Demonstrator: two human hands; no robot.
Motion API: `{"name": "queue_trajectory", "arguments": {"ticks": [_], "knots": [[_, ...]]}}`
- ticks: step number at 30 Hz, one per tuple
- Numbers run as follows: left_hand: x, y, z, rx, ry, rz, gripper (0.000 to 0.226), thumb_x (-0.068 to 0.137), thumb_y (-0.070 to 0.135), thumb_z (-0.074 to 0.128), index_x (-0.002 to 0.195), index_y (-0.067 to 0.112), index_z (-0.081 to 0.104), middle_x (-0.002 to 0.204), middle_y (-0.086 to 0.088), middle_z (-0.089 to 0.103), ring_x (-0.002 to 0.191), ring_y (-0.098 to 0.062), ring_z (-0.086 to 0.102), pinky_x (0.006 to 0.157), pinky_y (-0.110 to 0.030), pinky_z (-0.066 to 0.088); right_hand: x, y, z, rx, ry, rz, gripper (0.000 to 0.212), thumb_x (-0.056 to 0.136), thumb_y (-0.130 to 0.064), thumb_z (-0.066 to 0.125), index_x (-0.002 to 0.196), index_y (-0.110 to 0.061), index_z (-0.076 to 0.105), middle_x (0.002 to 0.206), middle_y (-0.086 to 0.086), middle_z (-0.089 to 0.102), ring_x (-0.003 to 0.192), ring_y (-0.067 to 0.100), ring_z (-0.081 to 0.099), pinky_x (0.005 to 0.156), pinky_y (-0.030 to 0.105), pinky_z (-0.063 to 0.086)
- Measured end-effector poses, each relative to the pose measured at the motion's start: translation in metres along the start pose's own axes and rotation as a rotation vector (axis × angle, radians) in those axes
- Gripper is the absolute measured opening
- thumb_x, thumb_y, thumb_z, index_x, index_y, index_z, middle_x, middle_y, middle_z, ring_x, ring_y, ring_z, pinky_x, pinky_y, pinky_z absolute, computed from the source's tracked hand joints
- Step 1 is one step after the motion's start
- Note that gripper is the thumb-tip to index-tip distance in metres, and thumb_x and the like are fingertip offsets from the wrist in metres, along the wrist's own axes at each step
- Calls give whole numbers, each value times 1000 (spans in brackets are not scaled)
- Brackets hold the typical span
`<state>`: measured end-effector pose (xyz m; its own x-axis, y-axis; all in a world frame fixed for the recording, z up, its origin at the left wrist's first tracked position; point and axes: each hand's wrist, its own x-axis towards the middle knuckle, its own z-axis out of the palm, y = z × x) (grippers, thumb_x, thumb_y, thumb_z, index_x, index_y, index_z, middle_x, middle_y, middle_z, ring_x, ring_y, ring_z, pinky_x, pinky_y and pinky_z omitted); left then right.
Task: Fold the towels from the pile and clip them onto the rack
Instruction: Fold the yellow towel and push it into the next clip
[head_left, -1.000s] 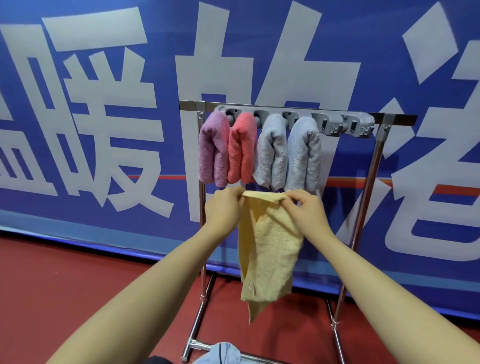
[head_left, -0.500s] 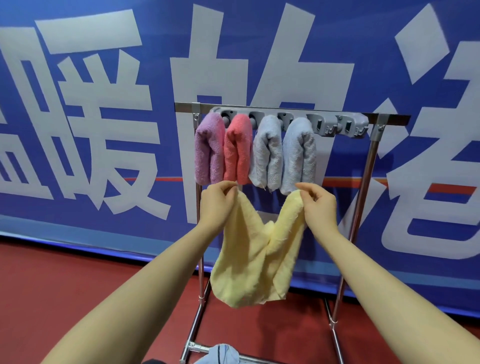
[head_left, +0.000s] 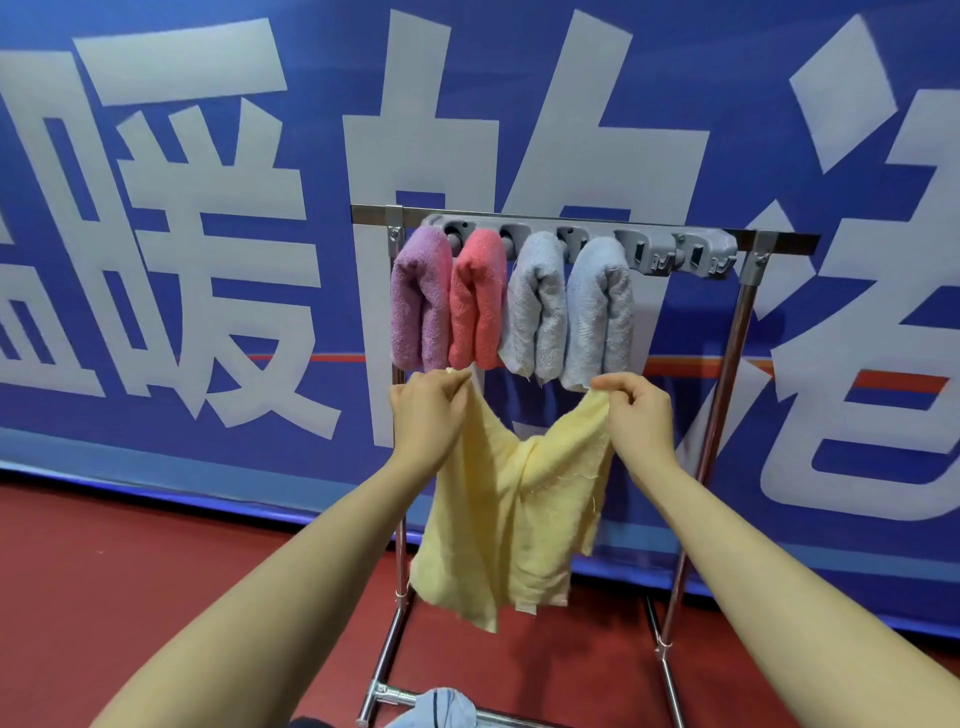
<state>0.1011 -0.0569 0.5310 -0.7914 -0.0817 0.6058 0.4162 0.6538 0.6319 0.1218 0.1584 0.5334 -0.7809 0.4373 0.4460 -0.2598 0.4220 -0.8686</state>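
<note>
Blue cloth (head_left: 441, 706) cut off at btm edge, rack feet too.

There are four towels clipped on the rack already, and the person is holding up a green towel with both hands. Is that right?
Not quite. The towel held up is yellow, not green, as the head view shows. The rest holds: four folded towels hang on the rack, purple, pink, and two pale grey-blue ones, and the left hand and right hand each pinch a top corner.
</note>
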Motion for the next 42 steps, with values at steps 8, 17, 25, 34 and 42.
{"name": "queue_trajectory", "arguments": {"ticks": [8,17,25,34,42], "knots": [[-5,7,-3,-93,-113,-46,46,89,-4,39,122,18,62,129,7,59,116,-15,52,85,-19,38,-6,-4,2,2,-24,-11,30,87,2,43,99,-13,67,104,2,64,96,10,56,75,6,39],[-4,-13,-3,49,40,-209,25,91,8,49,102,11,71,106,-9,68,99,-29,60,82,-33,43,6,16,-11,-669,-179,26,38,80,8,42,111,-9,58,122,14,38,107,35,44,98,40,32],[-3,-18,-3,-71,-1,-405,43,86,-6,38,103,16,71,116,-7,60,102,-25,57,89,-40,50,12,26,-30,-534,41,49,34,89,0,32,98,-12,62,101,14,54,89,32,52,76,39,45],[1,-19,3,102,-69,-371,24,85,3,41,96,6,63,113,-14,43,101,-38,44,76,-34,32,16,15,-33,-106,246,170,21,94,-5,45,108,-10,60,104,4,58,92,17,50,77,29,39],[-1,-26,-3,286,-212,-378,7,86,10,47,81,5,46,113,-15,34,93,-32,36,98,-41,33,22,30,-38,-366,-7,295,27,85,-15,40,91,-17,66,125,10,51,107,31,48,99,39,35]]}}
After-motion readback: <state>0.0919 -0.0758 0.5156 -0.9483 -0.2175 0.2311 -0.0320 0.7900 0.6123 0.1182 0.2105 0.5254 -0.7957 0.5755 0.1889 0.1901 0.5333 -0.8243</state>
